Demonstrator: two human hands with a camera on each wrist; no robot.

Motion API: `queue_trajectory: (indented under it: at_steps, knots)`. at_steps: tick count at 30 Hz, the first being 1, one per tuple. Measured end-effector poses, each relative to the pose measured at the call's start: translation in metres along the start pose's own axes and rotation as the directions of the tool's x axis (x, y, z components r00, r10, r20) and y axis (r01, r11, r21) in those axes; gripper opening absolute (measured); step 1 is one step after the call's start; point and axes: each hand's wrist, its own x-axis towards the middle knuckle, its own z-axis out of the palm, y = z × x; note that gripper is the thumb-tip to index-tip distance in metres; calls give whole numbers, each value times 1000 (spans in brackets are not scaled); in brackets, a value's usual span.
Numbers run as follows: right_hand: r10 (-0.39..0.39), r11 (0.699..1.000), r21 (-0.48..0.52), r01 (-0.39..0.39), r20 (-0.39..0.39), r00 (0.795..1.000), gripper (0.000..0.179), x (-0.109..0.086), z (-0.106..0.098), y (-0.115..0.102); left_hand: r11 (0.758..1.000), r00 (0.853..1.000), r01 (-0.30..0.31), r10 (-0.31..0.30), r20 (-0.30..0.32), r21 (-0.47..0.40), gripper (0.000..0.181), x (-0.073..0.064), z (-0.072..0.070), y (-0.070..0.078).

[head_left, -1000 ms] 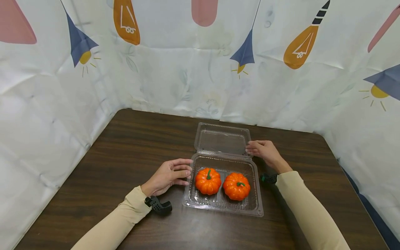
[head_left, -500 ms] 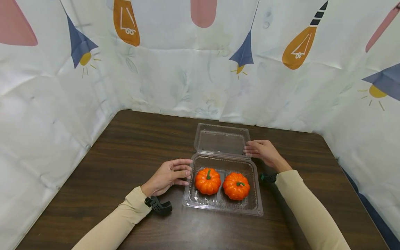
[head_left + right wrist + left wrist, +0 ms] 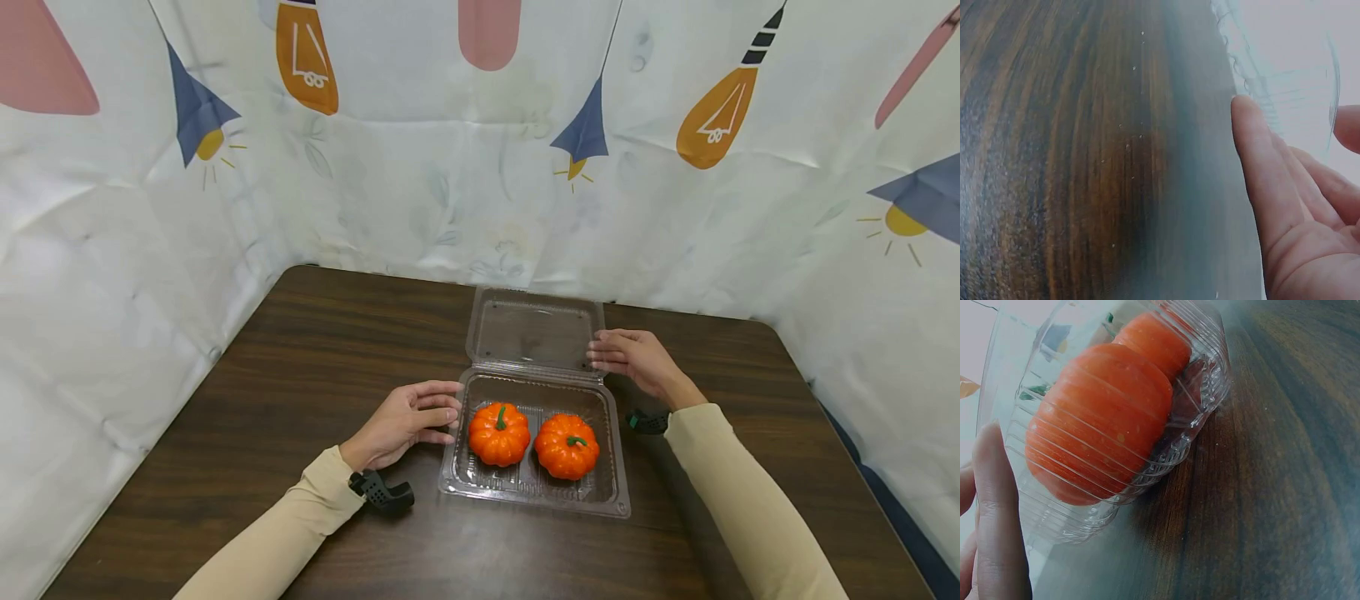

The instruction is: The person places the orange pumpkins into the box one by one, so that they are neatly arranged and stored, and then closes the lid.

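A clear hinged plastic container (image 3: 618, 467) lies on the table with its lid (image 3: 525, 329) folded back. Two glossy orange toy pumpkins with green stems, a left one (image 3: 498, 435) and a right one (image 3: 567, 447), sit side by side in the base. My left hand (image 3: 397, 425) rests beside the base, fingertips right at its left rim. In the left wrist view, ribbed plastic shows in front of the nearer pumpkin (image 3: 1097, 425). At the lid's right side is my right hand (image 3: 637, 360), its fingers extended and the tips showing through the plastic. In the right wrist view a fingertip meets the lid's wall (image 3: 1285, 94).
The dark wood-grain table (image 3: 360, 333) has rounded back corners. A white patterned cloth (image 3: 420, 167) hangs behind it and along both sides. A black wrist-worn device (image 3: 384, 493) hangs below the left cuff, and another (image 3: 648, 421) is by the right cuff.
The lid's far edge has risen and tilted up slightly, with the right hand's fingers at its side. The left hand, the base and both pumpkins have stayed in place.
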Motion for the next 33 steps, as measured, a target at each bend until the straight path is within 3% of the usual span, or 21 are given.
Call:
queue_trajectory:
  at_steps: [12, 19, 33]
  knots:
    - [-11, 997, 79, 13, -20, 1000, 52, -4, 1, -21, 1000, 1000, 6, -5, -15, 7, 63, 1, 1, 2]
    - [-57, 988, 146, 53, 22, 998, 52, -8, 0, -32, 1000, 1000, 20, -20, -22, 4, 63, 1, 1, 3]
    - [-108, 985, 137, 103, 34, 994, 65, -20, -6, -47, 999, 999, 33, -32, -44, 27, 63, 7, 3, 6]
